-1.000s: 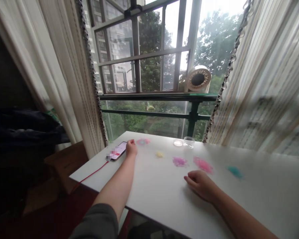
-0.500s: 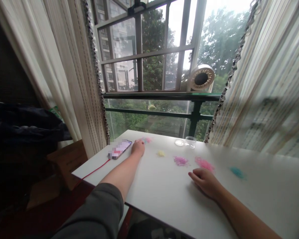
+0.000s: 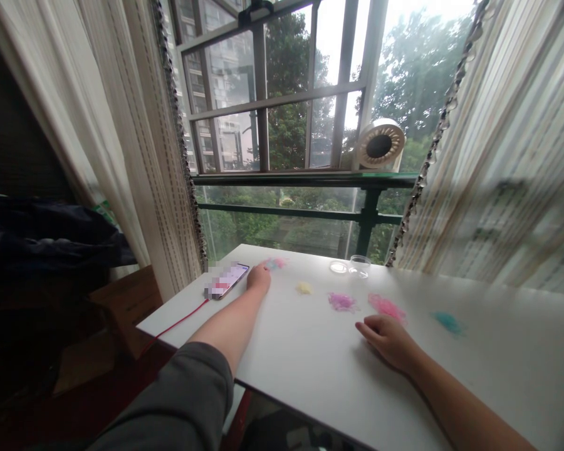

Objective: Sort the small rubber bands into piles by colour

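Observation:
My left hand (image 3: 259, 277) reaches to the far left of the white table (image 3: 305, 357), its fingers drawn together at the near edge of a mixed pile of pink and blue bits (image 3: 276, 263). Its fingertips are mostly hidden. My right hand (image 3: 386, 338) rests closed on the table, thumb side showing, just in front of a pink pile (image 3: 387, 307). Whatever its curled fingers may hold is hidden. Between the hands lie a small yellow pile (image 3: 304, 288) and a purple pile (image 3: 342, 302). A teal pile (image 3: 448, 322) is to the right. The bits are small and thin.
A phone (image 3: 228, 282) with a red cable (image 3: 181, 320) lies left of my left hand. At the far edge are a clear round container (image 3: 360, 267) and a clear lid (image 3: 338, 267). A round fan-like device (image 3: 380, 146) stands on the window ledge.
My left hand has drawn very slightly back and left, showing a little more of the mixed pile. My right hand stays in place.

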The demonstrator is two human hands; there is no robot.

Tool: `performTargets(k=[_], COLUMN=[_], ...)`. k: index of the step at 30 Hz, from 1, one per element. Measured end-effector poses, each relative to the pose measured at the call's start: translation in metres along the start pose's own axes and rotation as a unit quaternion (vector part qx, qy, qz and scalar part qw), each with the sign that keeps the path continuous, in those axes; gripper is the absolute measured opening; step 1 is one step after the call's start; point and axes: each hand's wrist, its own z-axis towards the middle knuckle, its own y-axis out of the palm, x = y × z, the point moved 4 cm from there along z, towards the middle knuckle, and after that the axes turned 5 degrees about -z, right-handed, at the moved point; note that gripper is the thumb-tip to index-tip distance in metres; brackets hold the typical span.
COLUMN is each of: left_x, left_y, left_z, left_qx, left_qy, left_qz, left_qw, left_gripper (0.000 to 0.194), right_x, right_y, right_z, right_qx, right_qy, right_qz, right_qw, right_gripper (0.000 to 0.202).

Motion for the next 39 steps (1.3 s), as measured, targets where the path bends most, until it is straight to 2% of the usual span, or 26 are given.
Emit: performTargets(k=[9, 14, 30, 34, 39], left_x=[0.001, -0.001, 0.0, 0.011, 0.03], left_y=[0.002, -0.003, -0.012, -0.017, -0.011], left_z=[0.004, 0.01, 0.02, 0.03, 0.032], left_qx=[-0.02, -0.039, -0.07, -0.106, -0.201], left_qy=[-0.007, 0.003, 0.0, 0.056, 0.18], left_qz=[0.053, 0.078, 0.158, 0.176, 0.183], left_qw=[0.998, 0.996, 0.985, 0.977, 0.945], left_gripper=[0.027, 0.022, 0.03, 0.03, 0.03], right_x=[-0.003, -0.003, -0.005, -0.007, -0.009], right_y=[-0.001, 0.0, 0.001, 0.0, -0.001], right_z=[0.0, 0.0, -0.001, -0.001, -0.001], right_qx=[-0.002, -0.005, -0.012, -0.017, -0.026], right_qy=[-0.01, -0.009, -0.004, -0.005, 0.003], right_qz=[-0.008, -0.02, -0.019, -0.025, -0.022], right_qw=[1.0, 1.0, 1.0, 1.0, 0.999], right_gripper=[0.041, 0.041, 0.041, 0.041, 0.039])
